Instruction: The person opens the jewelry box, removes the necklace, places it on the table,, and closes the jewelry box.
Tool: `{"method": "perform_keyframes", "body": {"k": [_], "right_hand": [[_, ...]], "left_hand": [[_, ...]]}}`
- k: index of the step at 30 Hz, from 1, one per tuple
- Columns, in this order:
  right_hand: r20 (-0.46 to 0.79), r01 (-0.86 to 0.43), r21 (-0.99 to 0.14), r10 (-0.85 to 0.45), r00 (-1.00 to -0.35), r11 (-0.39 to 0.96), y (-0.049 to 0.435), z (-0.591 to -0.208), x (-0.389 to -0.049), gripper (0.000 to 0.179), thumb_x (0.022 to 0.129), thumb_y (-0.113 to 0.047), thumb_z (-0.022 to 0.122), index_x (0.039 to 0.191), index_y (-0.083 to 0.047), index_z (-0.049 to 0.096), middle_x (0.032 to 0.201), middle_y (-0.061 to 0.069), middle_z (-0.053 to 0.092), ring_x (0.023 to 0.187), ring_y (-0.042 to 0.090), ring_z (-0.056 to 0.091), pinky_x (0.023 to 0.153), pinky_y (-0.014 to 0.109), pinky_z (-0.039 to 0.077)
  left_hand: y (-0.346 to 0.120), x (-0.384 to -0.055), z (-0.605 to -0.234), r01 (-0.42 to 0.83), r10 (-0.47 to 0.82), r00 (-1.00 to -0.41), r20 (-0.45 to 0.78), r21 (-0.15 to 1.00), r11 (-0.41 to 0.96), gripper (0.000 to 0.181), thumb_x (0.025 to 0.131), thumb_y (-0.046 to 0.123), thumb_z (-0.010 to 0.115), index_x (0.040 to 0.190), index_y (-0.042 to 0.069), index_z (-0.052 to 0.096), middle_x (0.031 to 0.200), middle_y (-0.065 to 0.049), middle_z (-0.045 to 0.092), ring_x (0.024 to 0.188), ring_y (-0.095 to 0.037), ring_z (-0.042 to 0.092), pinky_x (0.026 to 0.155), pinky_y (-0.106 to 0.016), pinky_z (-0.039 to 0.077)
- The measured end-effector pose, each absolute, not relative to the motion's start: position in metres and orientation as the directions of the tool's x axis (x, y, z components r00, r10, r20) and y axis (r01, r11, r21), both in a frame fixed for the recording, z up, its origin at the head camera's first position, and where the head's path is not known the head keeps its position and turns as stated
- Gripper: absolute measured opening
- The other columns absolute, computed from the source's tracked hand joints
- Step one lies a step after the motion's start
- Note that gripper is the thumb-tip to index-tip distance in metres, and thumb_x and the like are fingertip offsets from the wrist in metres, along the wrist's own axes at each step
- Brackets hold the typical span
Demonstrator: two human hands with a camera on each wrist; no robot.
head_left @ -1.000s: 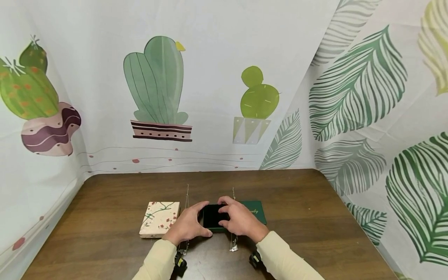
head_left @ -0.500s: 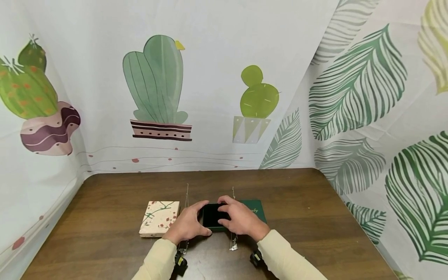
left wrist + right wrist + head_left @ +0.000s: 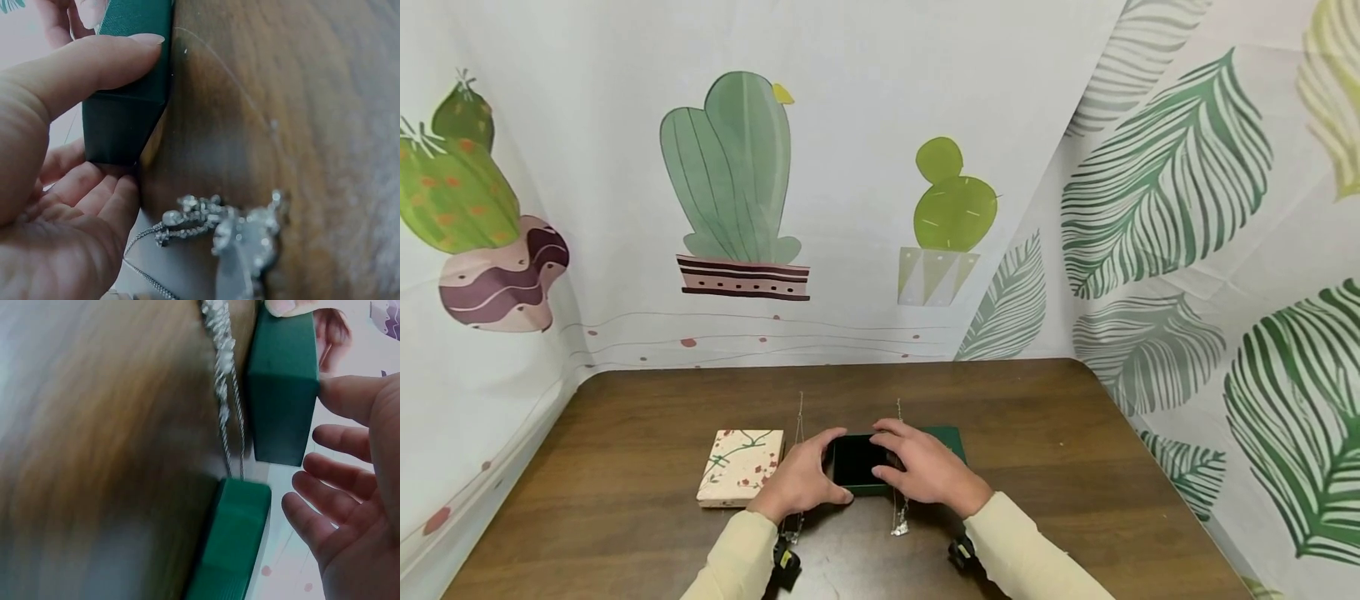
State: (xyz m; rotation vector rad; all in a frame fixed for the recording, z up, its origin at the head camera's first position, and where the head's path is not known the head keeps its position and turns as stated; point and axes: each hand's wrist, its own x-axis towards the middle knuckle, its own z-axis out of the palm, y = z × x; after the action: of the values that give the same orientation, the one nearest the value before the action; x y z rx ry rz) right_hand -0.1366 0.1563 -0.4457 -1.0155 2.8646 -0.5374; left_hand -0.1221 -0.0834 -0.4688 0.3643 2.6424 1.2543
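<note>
A small dark green box (image 3: 860,461) with a black inside sits at the middle of the table. My left hand (image 3: 800,482) grips its left end, thumb along the near side (image 3: 128,81) and fingers round the far side. Over its right end is my right hand (image 3: 928,468), fingers loosely bent and spread; in the right wrist view the thumb tip meets the box edge (image 3: 284,394). A silver necklace (image 3: 900,527) runs under the right hand, while another necklace (image 3: 244,237) lies beneath the left wrist.
A cream box with a floral print (image 3: 742,468) stands left of the left hand. Partly hidden behind the right hand is a green lid-like piece (image 3: 951,437). Printed cloth (image 3: 857,167) hangs behind the brown table (image 3: 1060,467).
My right hand has shifted slightly right, its fingers drawing off the box's top and covering more of the green lid-like piece. The left hand keeps its hold.
</note>
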Motion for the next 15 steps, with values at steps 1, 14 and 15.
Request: {"method": "perform_keyframes", "body": {"k": [1,14,15], "right_hand": [[0.064,-0.601,-0.337,-0.619,-0.783,0.725,0.158,-0.445,-0.136,0.045,0.104,-0.034,0.065,0.141,-0.008,0.063,0.155,0.008,0.053,0.130,0.024,0.064,0.103,0.043,0.056],[0.060,-0.570,-0.342,-0.588,-0.807,0.747,0.192,-0.436,-0.135,0.056,0.101,-0.041,0.068,0.146,-0.009,0.059,0.158,0.011,0.050,0.140,0.029,0.057,0.109,0.050,0.052],[0.058,-0.567,-0.338,-0.584,-0.810,0.751,0.194,-0.436,-0.134,0.057,0.100,-0.041,0.069,0.146,-0.010,0.059,0.159,0.011,0.050,0.140,0.029,0.056,0.109,0.050,0.052]], "left_hand": [[-0.084,-0.122,-0.469,0.137,0.301,-0.951,-0.068,0.781,0.609,0.100,0.065,0.019,0.098,0.153,0.010,0.050,0.143,-0.020,0.062,0.123,-0.035,0.063,0.097,-0.053,0.055],[-0.083,-0.121,-0.470,0.147,0.296,-0.954,-0.046,0.788,0.597,0.100,0.065,0.018,0.097,0.152,0.008,0.048,0.145,-0.024,0.060,0.127,-0.041,0.061,0.098,-0.056,0.055],[-0.083,-0.120,-0.470,0.144,0.297,-0.954,-0.048,0.793,0.593,0.100,0.066,0.017,0.097,0.152,0.008,0.048,0.147,-0.025,0.059,0.129,-0.042,0.060,0.098,-0.057,0.055]]}}
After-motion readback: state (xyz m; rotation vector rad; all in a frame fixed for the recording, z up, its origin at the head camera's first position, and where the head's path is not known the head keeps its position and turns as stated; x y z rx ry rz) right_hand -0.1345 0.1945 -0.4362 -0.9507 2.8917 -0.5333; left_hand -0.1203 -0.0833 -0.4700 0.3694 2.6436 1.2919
